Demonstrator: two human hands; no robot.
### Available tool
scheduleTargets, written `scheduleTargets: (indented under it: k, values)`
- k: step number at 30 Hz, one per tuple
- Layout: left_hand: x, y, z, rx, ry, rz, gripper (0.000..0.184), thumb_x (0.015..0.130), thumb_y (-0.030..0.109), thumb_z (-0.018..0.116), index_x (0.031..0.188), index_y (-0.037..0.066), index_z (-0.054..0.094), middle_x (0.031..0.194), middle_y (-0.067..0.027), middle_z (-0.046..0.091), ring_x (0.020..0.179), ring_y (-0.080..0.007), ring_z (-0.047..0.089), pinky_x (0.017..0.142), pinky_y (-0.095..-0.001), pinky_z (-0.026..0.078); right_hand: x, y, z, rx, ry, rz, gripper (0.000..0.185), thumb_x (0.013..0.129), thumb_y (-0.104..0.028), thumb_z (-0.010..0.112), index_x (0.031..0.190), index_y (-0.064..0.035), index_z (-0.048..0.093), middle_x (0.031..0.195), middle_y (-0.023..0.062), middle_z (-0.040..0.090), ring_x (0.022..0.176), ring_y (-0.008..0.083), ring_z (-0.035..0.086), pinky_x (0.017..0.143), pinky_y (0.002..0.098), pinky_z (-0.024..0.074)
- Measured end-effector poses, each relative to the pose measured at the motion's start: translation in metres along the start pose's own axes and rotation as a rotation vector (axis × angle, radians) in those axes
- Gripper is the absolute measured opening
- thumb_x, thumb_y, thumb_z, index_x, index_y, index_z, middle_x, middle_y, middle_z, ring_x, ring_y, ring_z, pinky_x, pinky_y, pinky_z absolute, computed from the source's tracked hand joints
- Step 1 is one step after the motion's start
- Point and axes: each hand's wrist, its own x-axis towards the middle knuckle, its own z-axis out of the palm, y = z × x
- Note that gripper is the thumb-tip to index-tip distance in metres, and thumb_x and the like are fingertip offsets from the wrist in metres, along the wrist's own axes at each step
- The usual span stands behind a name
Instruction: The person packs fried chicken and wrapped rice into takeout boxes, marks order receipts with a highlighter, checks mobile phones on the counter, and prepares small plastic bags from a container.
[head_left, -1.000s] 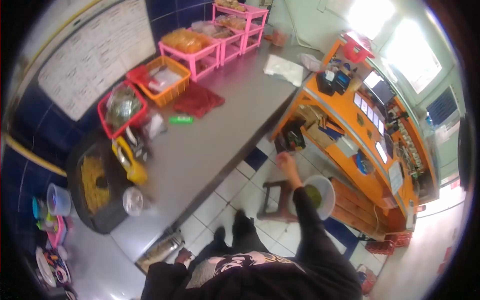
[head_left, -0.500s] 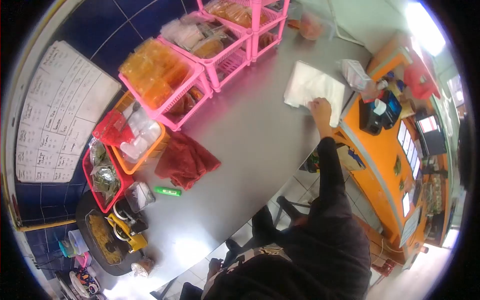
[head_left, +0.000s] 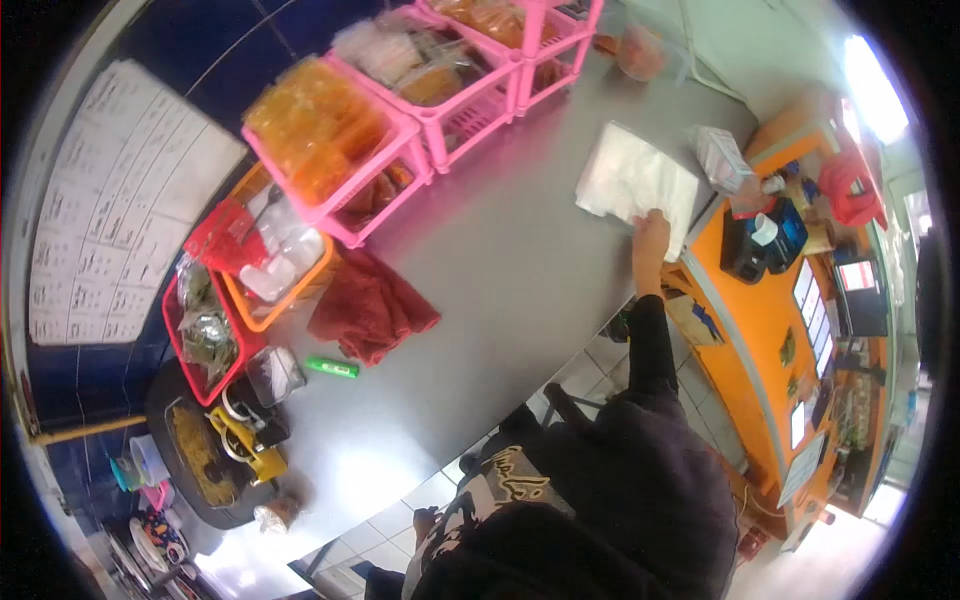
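Note:
My right hand (head_left: 651,240), at the end of a dark sleeve, reaches over the far right of the metal table. Its fingers are pinched at the near edge of a flat stack of white plastic bags (head_left: 638,180). How many layers they grip is hidden. My left hand (head_left: 425,522) hangs low beside my body, past the table's front edge. It is small and dark in the picture, and its fingers do not show clearly.
Pink stacked baskets (head_left: 400,155) with bagged food line the wall. A dark red cloth (head_left: 375,308), a green marker (head_left: 332,367), an orange basket (head_left: 262,318) and a yellow tape sealer (head_left: 250,450) lie at left. An orange counter (head_left: 745,310) adjoins on the right.
The camera view has shifted slightly. My right hand stays at the near edge of the white bags, with the wrist a little more upright. The bags' near edge looks slightly ruffled.

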Motion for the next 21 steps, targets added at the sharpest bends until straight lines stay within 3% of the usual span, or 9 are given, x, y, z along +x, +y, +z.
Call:
scheduleTargets:
  k: [4, 8, 10, 12, 13, 15, 16, 19, 21]
  values:
    - [-0.028, 0.005, 0.014, -0.171, -0.025, -0.146, 0.032, 0.069, 0.039, 0.070, 0.087, 0.013, 0.063, 0.070, -0.0065, 0.060, 0.069, -0.0253, 0.058, 0.063, -0.0367, 0.045, 0.026, 0.000, -0.003, 0.008, 0.041, 0.179, 0.020, 0.080, -0.008, 0.054, 0.097, -0.0029, 0.047, 0.079, 0.0188, 0.058, 0.080, 0.0385, 0.057, 0.069, 0.0458, 0.0436]
    - [-0.065, -0.007, 0.034, -0.368, -0.021, -0.279, 0.029, 0.070, 0.035, 0.071, 0.086, 0.012, 0.061, 0.071, -0.0064, 0.060, 0.070, -0.0249, 0.058, 0.064, -0.0354, 0.045, 0.039, -0.076, -0.101, 0.258, 0.386, 0.137, 0.018, 0.074, -0.004, 0.061, 0.085, -0.0028, 0.047, 0.066, 0.0092, 0.051, 0.057, 0.0231, 0.052, 0.057, 0.0349, 0.0433]
    - [-0.083, -0.018, 0.046, -0.524, 0.010, -0.385, 0.028, 0.071, 0.033, 0.071, 0.086, 0.011, 0.061, 0.072, -0.0063, 0.060, 0.070, -0.0246, 0.059, 0.064, -0.0347, 0.046, 0.013, -0.151, -0.167, 1.156, 0.496, 0.222, 0.012, 0.081, 0.000, 0.058, 0.080, -0.0057, 0.047, 0.069, 0.0018, 0.047, 0.062, 0.0114, 0.048, 0.054, 0.0255, 0.0414]
    - [-0.103, -0.031, 0.034, -0.768, 0.152, -0.489, 0.027, 0.071, 0.031, 0.072, 0.086, 0.010, 0.060, 0.073, -0.0063, 0.060, 0.070, -0.0244, 0.059, 0.065, -0.0341, 0.046, -0.069, -0.249, -0.232, 1.169, 0.444, 0.037, 0.011, 0.082, 0.001, 0.057, 0.081, -0.0049, 0.048, 0.072, 0.0028, 0.049, 0.065, 0.0129, 0.049, 0.058, 0.0250, 0.0431]
    - [-0.124, 0.015, -0.075, -0.614, 0.344, -0.028, 0.017, 0.079, 0.021, 0.067, 0.086, 0.007, 0.059, 0.076, -0.0069, 0.063, 0.073, -0.0201, 0.059, 0.064, -0.0297, 0.046, -0.123, -0.295, -0.251, 1.046, 0.407, -0.238, 0.008, 0.083, -0.001, 0.056, 0.082, -0.0042, 0.048, 0.074, 0.0035, 0.050, 0.070, 0.0150, 0.051, 0.064, 0.0263, 0.0449]
    - [-0.164, 0.045, -0.169, -0.965, 0.545, -0.238, 0.016, 0.081, 0.007, 0.061, 0.095, 0.003, 0.054, 0.089, -0.0066, 0.060, 0.076, -0.0148, 0.056, 0.070, -0.0290, 0.046, -0.247, -0.375, -0.299, 0.976, 0.078, -0.594, 0.007, 0.084, -0.007, 0.055, 0.090, -0.0019, 0.055, 0.083, 0.0132, 0.058, 0.080, 0.0268, 0.058, 0.071, 0.0346, 0.0465]
    - [-0.188, 0.046, -0.186, -1.036, 0.854, -0.096, 0.040, 0.075, 0.007, 0.067, 0.109, 0.001, 0.046, 0.104, -0.0111, 0.055, 0.088, -0.0186, 0.054, 0.082, -0.0315, 0.043, -0.324, -0.399, -0.319, 1.223, -0.603, -0.501, 0.012, 0.085, -0.011, 0.055, 0.093, -0.0033, 0.057, 0.086, 0.0151, 0.060, 0.081, 0.0288, 0.060, 0.070, 0.0351, 0.0469]
    - [-0.298, 0.058, -0.244, -0.384, 1.359, 0.023, 0.105, 0.046, 0.023, 0.088, 0.129, 0.006, 0.026, 0.131, -0.0207, 0.034, 0.124, -0.0351, 0.033, 0.101, -0.0467, 0.027, -0.522, -0.433, -0.394, 1.340, -1.430, -1.009, 0.009, 0.082, -0.015, 0.060, 0.085, -0.0061, 0.057, 0.079, 0.0128, 0.061, 0.071, 0.0296, 0.061, 0.063, 0.0359, 0.0466]
    - [-0.358, 0.029, -0.215, -0.227, 1.347, -0.043, 0.088, 0.052, 0.030, 0.084, 0.124, 0.009, 0.038, 0.122, -0.0142, 0.049, 0.117, -0.0289, 0.044, 0.098, -0.0448, 0.030, -0.586, -0.443, -0.447, 1.362, -1.785, -1.198, 0.009, 0.080, -0.010, 0.064, 0.085, -0.0052, 0.059, 0.075, 0.0087, 0.060, 0.068, 0.0180, 0.060, 0.061, 0.0301, 0.0457]
